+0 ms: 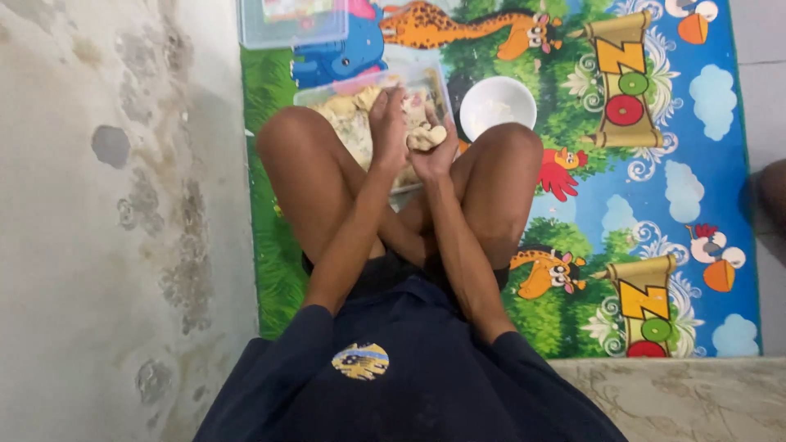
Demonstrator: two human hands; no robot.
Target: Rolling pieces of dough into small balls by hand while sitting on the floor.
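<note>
Seated cross-legged on a bright animal-print mat [704,205], knees spread wide so both forearms pass between them and meet out front. Right hand [435,152] turned palm up, fingers curled into a cup around a small pale lump of dough [427,136], cradled rather than pinched, likely to keep its shape. Left hand [388,127] set just beside and touching, fingers held together and bent down over the lump's edge, as if pressing or steadying; whether anything sits inside that hand, cannot tell. Directly beneath both hands, a clear plastic tub [426,82] filled with pale, crumbly pieces, close enough to catch whatever drops. Just right of the tub, near the right knee, a white bowl [497,106], within easy reach. Farther off at the top edge, a second clear box [295,29], well apart from the hands. To the left, a stained grey wall [115,205].
</note>
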